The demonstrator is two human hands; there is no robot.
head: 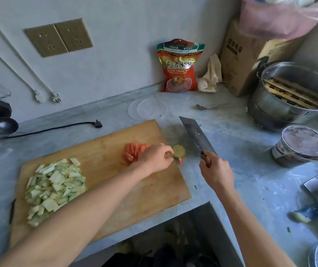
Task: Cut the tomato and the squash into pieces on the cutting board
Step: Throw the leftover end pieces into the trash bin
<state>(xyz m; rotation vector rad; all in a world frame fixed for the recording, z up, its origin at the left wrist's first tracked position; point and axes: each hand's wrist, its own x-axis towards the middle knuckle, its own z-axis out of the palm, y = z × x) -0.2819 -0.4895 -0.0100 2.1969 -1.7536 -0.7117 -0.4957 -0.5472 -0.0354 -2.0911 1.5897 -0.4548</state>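
Squash pieces (pixel 55 186) heaped on board's (pixel 115 191) left end. Tomato slices (pixel 134 152) at its right end. Left hand (pixel 155 158) pinches a squash stub (pixel 179 150) at board's edge. Right hand (pixel 215 171) grips cleaver (pixel 196 134), raised over counter (pixel 241 151).

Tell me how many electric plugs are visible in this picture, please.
3. Two white plugs hang against the wall at left; one black plug lies on the counter behind the cutting board. Others may be hidden.

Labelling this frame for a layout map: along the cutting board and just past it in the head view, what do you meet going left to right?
Squash pieces → tomato pieces → left hand → squash end → cleaver in the right hand.
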